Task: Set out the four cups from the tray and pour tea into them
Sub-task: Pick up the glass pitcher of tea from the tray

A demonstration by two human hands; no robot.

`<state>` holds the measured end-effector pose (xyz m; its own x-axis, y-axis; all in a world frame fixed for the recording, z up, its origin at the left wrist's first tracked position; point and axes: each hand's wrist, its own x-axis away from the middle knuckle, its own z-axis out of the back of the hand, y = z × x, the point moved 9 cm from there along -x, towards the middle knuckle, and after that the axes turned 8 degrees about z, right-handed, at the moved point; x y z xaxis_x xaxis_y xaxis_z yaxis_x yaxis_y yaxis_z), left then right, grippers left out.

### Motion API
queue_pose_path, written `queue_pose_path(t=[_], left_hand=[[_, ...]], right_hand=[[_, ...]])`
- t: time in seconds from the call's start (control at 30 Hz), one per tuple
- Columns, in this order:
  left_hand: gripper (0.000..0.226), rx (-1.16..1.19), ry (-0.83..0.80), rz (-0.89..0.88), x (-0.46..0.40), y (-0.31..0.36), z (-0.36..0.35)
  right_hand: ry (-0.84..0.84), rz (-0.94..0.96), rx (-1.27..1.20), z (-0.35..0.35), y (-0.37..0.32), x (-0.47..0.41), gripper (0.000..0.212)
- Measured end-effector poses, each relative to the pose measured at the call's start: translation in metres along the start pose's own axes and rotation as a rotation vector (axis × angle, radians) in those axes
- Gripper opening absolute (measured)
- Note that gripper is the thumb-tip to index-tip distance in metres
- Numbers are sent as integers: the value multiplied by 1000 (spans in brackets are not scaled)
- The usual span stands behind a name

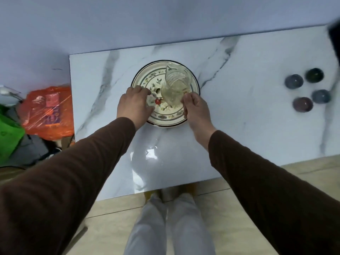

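With the right hand (195, 107) pinching the glass pitcher (175, 85) at its fingertips, lift it level while the curled left hand (134, 105) steadies the floral tray (139, 76).

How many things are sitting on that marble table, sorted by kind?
Small dark cups: 4, grouped at the right
Flowered tray: 1
Clear glass pitcher, on the tray: 1
Small pale item under the left hand, too hidden to identify: 1
Total: 7
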<state>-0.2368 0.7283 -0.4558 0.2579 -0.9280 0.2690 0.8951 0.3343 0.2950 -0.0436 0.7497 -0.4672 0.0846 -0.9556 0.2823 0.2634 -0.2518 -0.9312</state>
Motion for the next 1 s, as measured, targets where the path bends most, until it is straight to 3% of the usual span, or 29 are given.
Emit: queue_pose_path(t=[0.23,0.67,1.0], left_hand=[[39,-159,8,-203,20,103,-9],[39,-213,-30,-251,97,327,-103],[39,-161,-89,-232,77,417,-154]], right_hand=[[35,4,-3,103,3,29,22],[-8,73,74,345,55,70,31],[9,48,71,439,87,32,30]])
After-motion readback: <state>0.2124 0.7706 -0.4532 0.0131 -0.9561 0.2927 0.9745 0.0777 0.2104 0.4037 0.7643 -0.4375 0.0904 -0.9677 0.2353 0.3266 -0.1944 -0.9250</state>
